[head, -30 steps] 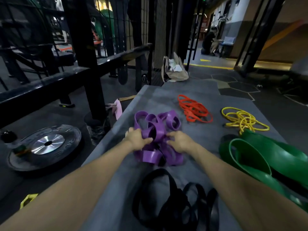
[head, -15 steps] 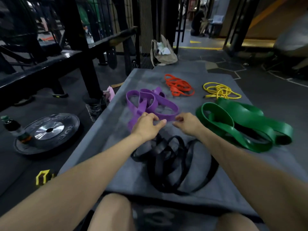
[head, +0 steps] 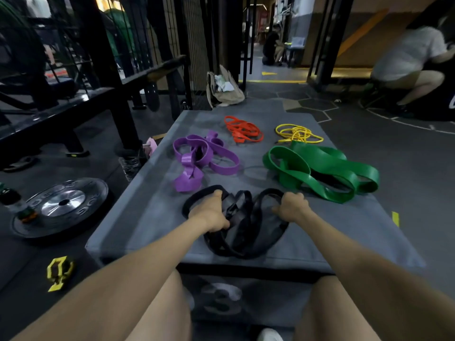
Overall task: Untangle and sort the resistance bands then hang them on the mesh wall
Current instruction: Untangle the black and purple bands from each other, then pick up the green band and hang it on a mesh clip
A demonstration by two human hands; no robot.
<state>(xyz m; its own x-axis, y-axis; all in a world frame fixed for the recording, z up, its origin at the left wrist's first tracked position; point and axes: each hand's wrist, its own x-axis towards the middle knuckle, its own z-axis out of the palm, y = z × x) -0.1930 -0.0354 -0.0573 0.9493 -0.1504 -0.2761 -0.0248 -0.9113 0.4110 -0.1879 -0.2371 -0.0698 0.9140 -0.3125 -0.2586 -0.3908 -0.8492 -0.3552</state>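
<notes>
A tangle of black resistance bands (head: 243,232) lies at the near end of a grey padded box (head: 344,232). My left hand (head: 211,212) grips the left loops of the black bands. My right hand (head: 293,209) grips their right loop. Beyond them lie purple bands (head: 199,156) on the left, wide green bands (head: 320,168) on the right, orange bands (head: 242,130) and thin yellow bands (head: 296,134) at the far end. A black mesh wall (head: 194,38) stands behind the box.
A weight plate (head: 61,205) lies on the floor at left beside a black rack frame (head: 73,104). A tan bag (head: 225,88) sits past the box. A crouching person (head: 408,62) is at far right. My knees are below the box.
Both hands let go of the purple bands, drew back toward me and took hold of the black bands. The view pulled back.
</notes>
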